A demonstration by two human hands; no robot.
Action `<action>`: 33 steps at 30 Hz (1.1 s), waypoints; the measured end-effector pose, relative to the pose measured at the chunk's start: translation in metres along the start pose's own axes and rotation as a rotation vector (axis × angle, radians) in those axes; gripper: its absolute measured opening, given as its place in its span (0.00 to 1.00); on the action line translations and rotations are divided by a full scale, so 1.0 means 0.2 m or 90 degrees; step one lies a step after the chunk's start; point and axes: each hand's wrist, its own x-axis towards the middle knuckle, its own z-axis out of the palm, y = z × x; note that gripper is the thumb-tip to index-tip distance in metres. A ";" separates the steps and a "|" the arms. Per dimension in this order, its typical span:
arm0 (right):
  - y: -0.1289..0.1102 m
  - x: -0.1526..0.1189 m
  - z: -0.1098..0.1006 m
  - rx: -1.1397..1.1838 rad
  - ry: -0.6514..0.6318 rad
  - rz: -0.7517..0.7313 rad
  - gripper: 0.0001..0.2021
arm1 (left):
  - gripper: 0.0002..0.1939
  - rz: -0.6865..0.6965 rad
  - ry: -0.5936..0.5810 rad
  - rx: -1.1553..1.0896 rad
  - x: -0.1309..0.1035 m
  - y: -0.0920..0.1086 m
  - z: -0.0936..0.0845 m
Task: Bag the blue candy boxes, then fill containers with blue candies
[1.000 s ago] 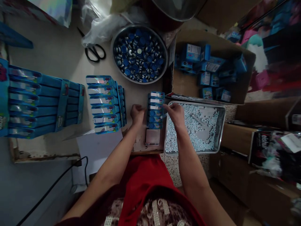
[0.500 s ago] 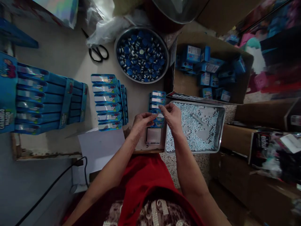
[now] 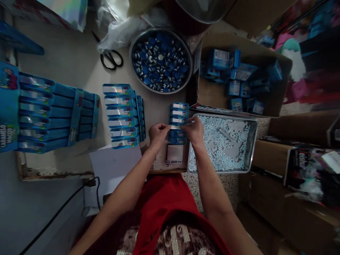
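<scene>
A short column of small blue printed boxes (image 3: pixel 179 113) stands at the front of the table, with pale strips on their flaps. My left hand (image 3: pixel 158 134) pinches the left end of one box flap (image 3: pixel 175 128) between thumb and fingers. At that flap's right end, my right hand (image 3: pixel 196 131) has its thumb and fingers closed, partly covering the box. Just below the column lies a small silver scale (image 3: pixel 174 154). To the right, a metal tray (image 3: pixel 254 141) holds many tiny pale blue and white pieces and a clear stick-like piece.
A round metal bowl (image 3: pixel 130 56) full of blue-and-silver caps is at the back. Black-handled scissors (image 3: pixel 114 61) lie beside it. More blue boxes (image 3: pixel 123 111) stand in rows to the left. A cardboard carton (image 3: pixel 212 97) with blue boxes inside sits behind the tray.
My right fingers have come down a little, and my left fingers have moved slightly up and left. Both hands now meet the same flap. The view has shifted slightly.
</scene>
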 end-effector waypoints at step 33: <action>0.25 -0.60 0.21 0.063 -0.039 -0.012 0.22 | 0.11 0.219 0.260 0.495 -0.41 -0.27 -1.13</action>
